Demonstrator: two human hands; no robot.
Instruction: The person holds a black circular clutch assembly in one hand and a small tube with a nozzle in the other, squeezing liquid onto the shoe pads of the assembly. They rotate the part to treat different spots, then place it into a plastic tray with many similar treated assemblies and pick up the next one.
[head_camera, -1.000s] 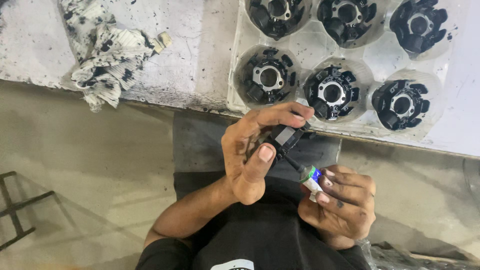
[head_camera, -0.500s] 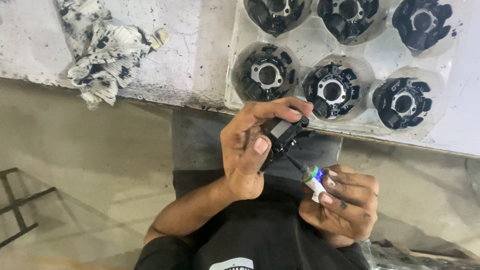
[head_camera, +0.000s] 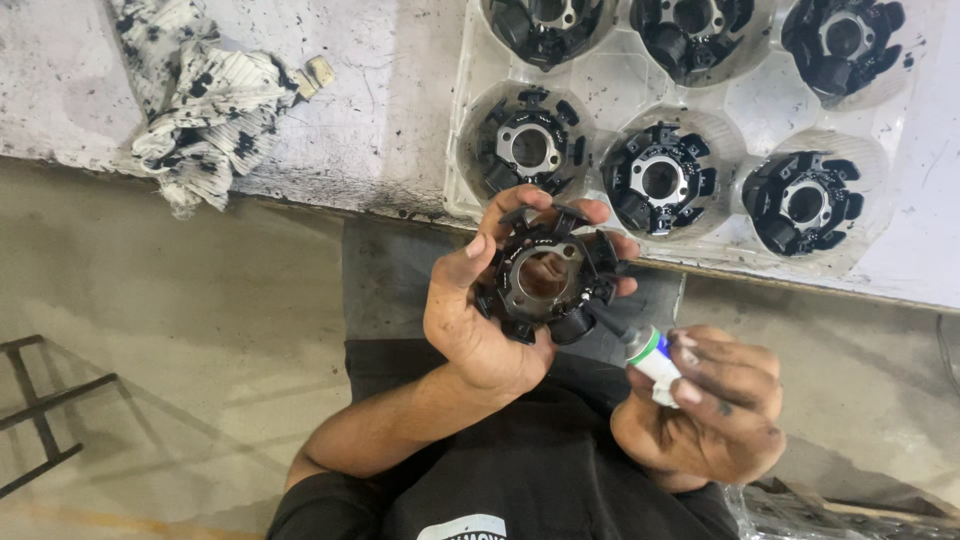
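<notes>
A clear plastic tray (head_camera: 600, 95) with round pockets lies on the bench; the small tube (head_camera: 652, 355) perhaps bears a green-blue label.

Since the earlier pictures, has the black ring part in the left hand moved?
Yes. The ring part has turned in the left hand: earlier edge-on, its open face now shows, just below the tray as before.

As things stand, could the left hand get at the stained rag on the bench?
Probably not freely. The left hand is full, its fingers wrapped round a black ring-shaped part. The rag lies uncovered at the bench edge, far to its side, so the path looks open.
</notes>
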